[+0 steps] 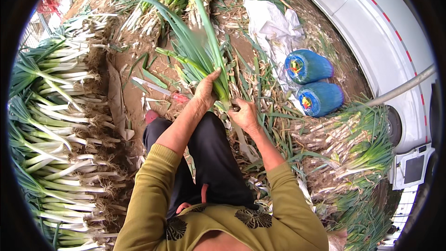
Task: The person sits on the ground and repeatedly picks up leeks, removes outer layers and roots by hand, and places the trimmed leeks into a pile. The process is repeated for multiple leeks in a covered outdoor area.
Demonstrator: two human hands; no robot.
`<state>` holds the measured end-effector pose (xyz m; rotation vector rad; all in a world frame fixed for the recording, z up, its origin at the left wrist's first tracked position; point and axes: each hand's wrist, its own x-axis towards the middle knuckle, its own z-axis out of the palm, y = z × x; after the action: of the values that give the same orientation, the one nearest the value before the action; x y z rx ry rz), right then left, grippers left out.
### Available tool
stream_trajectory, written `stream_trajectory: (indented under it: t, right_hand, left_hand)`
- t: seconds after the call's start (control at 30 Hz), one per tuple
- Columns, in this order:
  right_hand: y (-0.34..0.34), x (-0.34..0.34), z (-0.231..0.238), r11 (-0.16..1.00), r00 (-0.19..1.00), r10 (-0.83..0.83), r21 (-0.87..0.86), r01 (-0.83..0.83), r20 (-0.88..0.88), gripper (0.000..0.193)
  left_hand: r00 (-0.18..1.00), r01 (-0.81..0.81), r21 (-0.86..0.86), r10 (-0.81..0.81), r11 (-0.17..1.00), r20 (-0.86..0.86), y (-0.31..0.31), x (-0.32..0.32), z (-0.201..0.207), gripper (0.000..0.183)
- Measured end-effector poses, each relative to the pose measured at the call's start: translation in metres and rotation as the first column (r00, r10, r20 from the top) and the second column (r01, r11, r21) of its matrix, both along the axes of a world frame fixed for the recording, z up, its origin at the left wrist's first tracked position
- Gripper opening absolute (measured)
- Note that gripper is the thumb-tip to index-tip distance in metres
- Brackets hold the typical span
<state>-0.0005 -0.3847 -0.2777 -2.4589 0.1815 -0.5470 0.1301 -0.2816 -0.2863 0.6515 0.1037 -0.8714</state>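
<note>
Olive sleeves (pixel 155 176) lead up to two bare hands, which meet over the dark trousers (pixel 213 158) at the lower end of a long green onion (pixel 215 49). The left hand (pixel 204 92) wraps its fingers around the stalk, thumb laid along it and pointing up toward the leaves. The right hand (pixel 246 115) is just beside and a little lower, thumb and forefinger pinched together at the pale base; whether they grip the stalk itself or only an outer layer cannot be told. A limp, pale strip (pixel 244 142) hangs just below that hand.

Everything turns on how the onion lies: its long axis runs away from the person, base near the lap, leaves fanning forward and leaning left. The right hand is therefore nearer the base, while the left is nearer the leaves.

Farther out, left of the left hand, a knife (pixel 152 86) lies on the soil, its reddish handle (pixel 180 97) toward the person. Beyond it a long stack of onions (pixel 69 146) lines the left side, roots turned inward. To the right are two blue rolls (pixel 307 67) beside a white sack (pixel 272 30), more onions (pixel 339 151) in a loose pile, and a white vehicle (pixel 355 7) behind.
</note>
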Motion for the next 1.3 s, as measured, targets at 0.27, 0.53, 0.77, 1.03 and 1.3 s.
stream_trajectory:
  t: [0.27,0.53,0.77,1.03,1.3]
  right_hand:
    - [-0.024,-0.015,-0.020,0.767,0.982,-0.174,0.635,0.085,0.080,0.006]
    - [-0.008,-0.025,0.025,0.589,0.980,0.198,0.802,-0.097,-0.027,0.010]
    - [-0.056,-0.156,0.013,0.983,0.291,-0.049,-0.098,-0.157,-0.956,0.041]
    - [0.009,-0.004,0.027,0.993,0.999,-0.046,-0.108,0.046,-0.006,0.035]
    - [0.024,0.023,0.014,0.892,0.950,0.043,-0.441,0.103,0.308,0.017]
  left_hand:
    - [0.997,-0.074,-0.057,0.074,0.996,0.005,-0.001,0.002,0.018,0.032]
    - [0.992,-0.083,-0.110,0.092,0.991,0.084,0.005,0.000,0.031,0.025]
    - [0.875,-0.460,0.057,0.441,0.886,0.199,0.027,0.040,0.051,0.024]
    - [0.977,-0.208,-0.096,0.211,0.973,0.021,0.020,0.016,0.052,0.021]
    - [0.922,-0.378,-0.029,0.374,0.925,-0.098,0.024,0.029,0.036,0.042]
